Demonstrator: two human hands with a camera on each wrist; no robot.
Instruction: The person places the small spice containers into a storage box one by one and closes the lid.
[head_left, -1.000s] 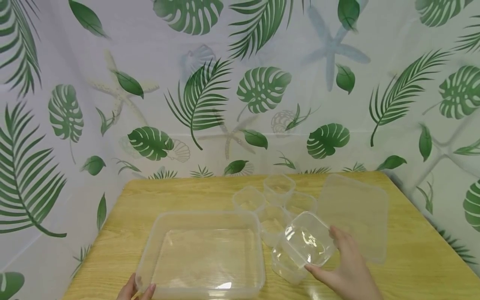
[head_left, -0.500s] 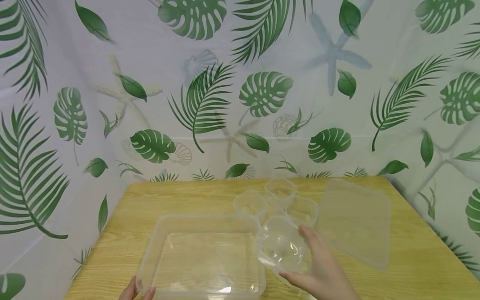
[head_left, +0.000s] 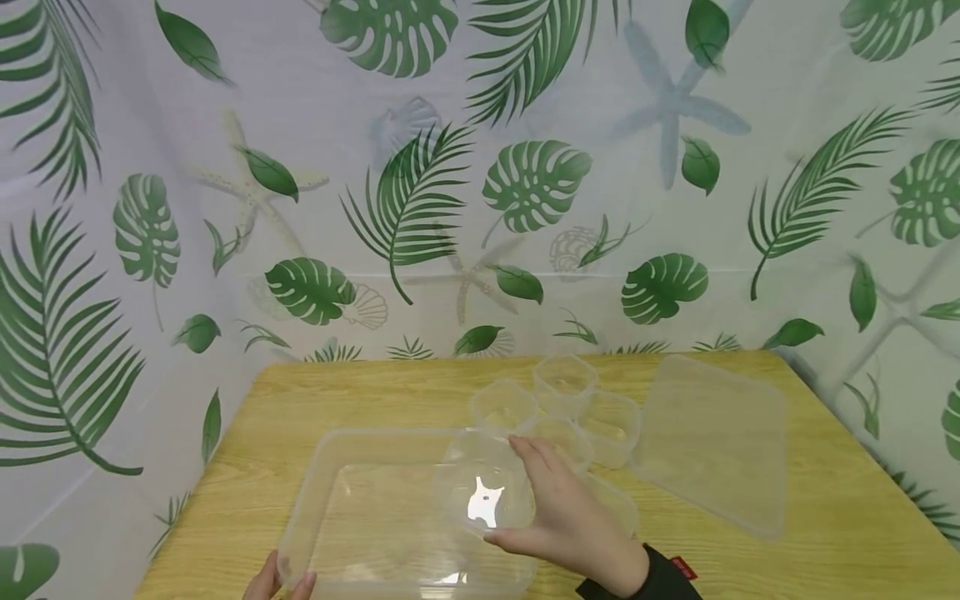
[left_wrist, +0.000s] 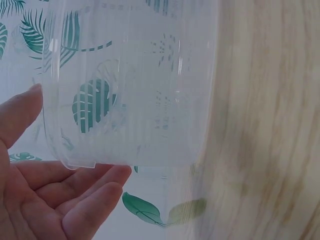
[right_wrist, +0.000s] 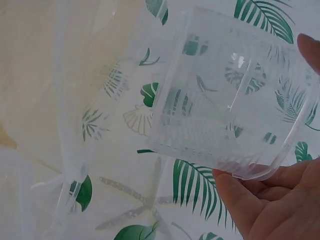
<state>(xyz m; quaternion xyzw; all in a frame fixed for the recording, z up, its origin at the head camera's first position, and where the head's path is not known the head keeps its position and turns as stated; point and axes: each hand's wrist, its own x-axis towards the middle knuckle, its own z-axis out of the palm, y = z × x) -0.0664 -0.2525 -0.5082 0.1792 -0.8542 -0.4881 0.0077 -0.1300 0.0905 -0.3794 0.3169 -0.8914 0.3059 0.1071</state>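
Observation:
A small clear plastic container (head_left: 468,475) is held by my right hand (head_left: 566,512), over the right part of a large clear plastic box (head_left: 390,433). In the right wrist view, the small container (right_wrist: 220,95) is tilted, with the thumb at one side and the fingers (right_wrist: 240,200) at the other. My left hand (head_left: 279,578) grips the box's near left corner. The left wrist view shows the thumb at the rim and the fingers (left_wrist: 95,195) against the outer wall of the large box (left_wrist: 135,125). Inside the large box, no other container shows.
Several similar small clear containers (head_left: 566,379) stand in a cluster right of and behind the large box. A flat translucent lid (head_left: 716,442) lies on the wooden table (head_left: 360,392) at the right. A leaf-print sheet (head_left: 465,183) hangs behind the table.
My right hand has carried the small container leftward, from above the right-hand cluster to over the large box. My left hand has stayed at the box's near left corner.

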